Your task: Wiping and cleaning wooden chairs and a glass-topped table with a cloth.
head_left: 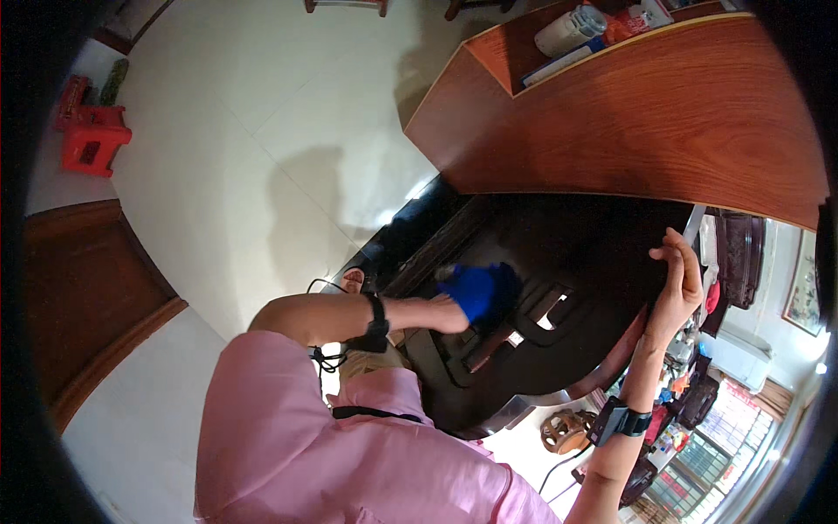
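Note:
My left hand (454,313) reaches in from the left and is closed on a bunched blue cloth (485,292). The cloth lies against the dark wooden chair (559,236), beside the cut-out slots in its panel. The cloth hides most of my left fingers. My right hand (677,293) is up at the chair's far right edge, its fingers bent over the rim; the exact contact there is hard to see. Black straps circle both of my wrists, and a small dark device sits on the right one.
A reddish-brown wooden cabinet (663,113) stands close beyond the chair, with a jar (571,31) in its open compartment. A red plastic stool (94,140) is at the far left, near a brown wooden door (92,297). A carved round wooden stool (567,431) stands below the chair's edge.

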Action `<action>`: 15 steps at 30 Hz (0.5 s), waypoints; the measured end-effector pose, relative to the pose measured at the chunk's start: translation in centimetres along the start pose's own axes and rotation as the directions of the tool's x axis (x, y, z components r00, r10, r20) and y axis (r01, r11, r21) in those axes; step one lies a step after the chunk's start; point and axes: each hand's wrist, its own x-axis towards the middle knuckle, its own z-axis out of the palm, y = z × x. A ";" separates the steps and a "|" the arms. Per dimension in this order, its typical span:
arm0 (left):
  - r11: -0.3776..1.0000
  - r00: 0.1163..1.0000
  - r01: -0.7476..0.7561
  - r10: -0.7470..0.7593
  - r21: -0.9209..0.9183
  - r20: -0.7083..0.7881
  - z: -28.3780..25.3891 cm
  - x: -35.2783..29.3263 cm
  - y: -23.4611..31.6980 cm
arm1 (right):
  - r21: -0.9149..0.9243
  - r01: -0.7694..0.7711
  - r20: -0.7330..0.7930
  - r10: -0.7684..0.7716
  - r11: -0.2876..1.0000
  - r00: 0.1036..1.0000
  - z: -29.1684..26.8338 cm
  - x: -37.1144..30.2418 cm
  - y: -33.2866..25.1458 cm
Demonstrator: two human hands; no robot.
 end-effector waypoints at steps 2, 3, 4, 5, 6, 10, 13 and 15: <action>1.000 0.996 -0.013 0.015 0.024 -0.088 0.1 2.7 -0.1 | 0.042 -0.041 -0.022 0.042 0.998 0.999 -0.2 -0.3 0.1; 0.986 0.973 0.166 -0.166 0.017 0.158 -0.2 5.0 -1.6 | 0.060 -0.049 0.002 0.049 0.997 0.999 1.1 -0.3 0.8; 0.988 0.989 0.093 -0.106 0.124 0.103 -2.4 6.0 0.1 | 0.031 -0.031 -0.001 0.031 0.999 1.000 0.7 -0.5 0.9; 0.996 0.973 0.073 -0.061 0.042 -0.221 -1.0 8.4 -1.9 | 0.017 0.003 0.009 -0.003 1.000 1.000 0.9 -0.4 0.1; 0.979 0.983 -0.013 0.050 0.205 -0.177 -5.6 8.6 1.5 | -0.001 -0.019 -0.008 0.019 1.000 1.000 0.1 -0.8 0.6; 0.963 0.999 0.029 -0.035 0.268 0.018 -5.3 17.5 -2.5 | 0.043 -0.015 0.002 0.014 0.999 1.000 0.8 -0.2 -0.2; 0.998 0.975 -0.026 0.037 0.055 -0.217 -2.1 14.4 -4.1 | 0.084 -0.011 -0.005 0.011 0.996 1.000 1.2 0.1 -0.1; 0.979 0.891 -0.196 0.204 0.062 -0.406 1.7 9.8 -4.3 | 0.072 -0.035 -0.014 0.036 0.997 0.999 0.4 -0.3 0.8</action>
